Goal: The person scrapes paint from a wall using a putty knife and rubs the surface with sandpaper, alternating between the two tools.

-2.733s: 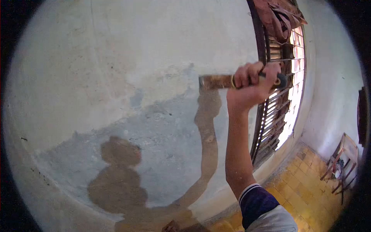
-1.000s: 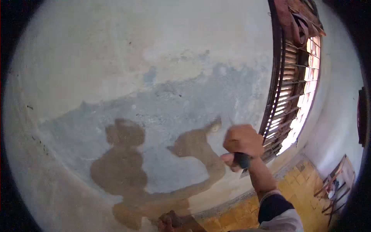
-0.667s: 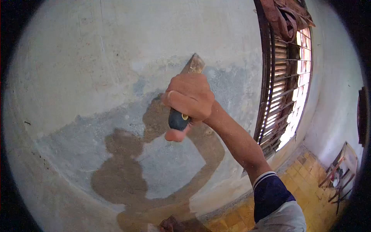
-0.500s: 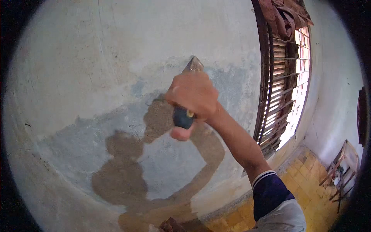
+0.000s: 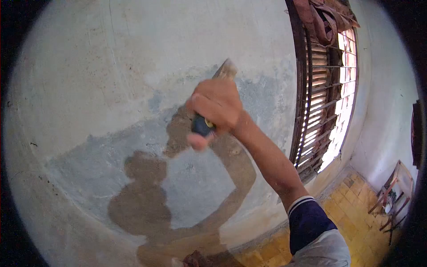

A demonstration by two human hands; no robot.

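My right hand (image 5: 218, 104) is closed around the dark handle of a scraper (image 5: 227, 70), in front of the wall. Its metal blade juts up past my knuckles, one pointed corner uppermost, and is slightly blurred. Below my fist the handle's dark lower part shows, with a rounded pinkish shape under it. The blade overlaps the upper border of a blue-grey patch (image 5: 191, 173) on the pale, stained wall (image 5: 147, 40). The shadow of a head and a raised arm falls across this patch. No part of my left hand appears.
A slatted, barred window (image 5: 327, 89) stands to the right, with brown cloth (image 5: 327, 22) bunched at its top. Yellow tiles (image 5: 351, 209) cover the floor. A small wooden frame-like piece of furniture (image 5: 396, 191) leans in the far right corner.
My right hand and the handle have shifted a little up and left. The blade's tip is slightly higher and further right, so the scraper leans more to the right.
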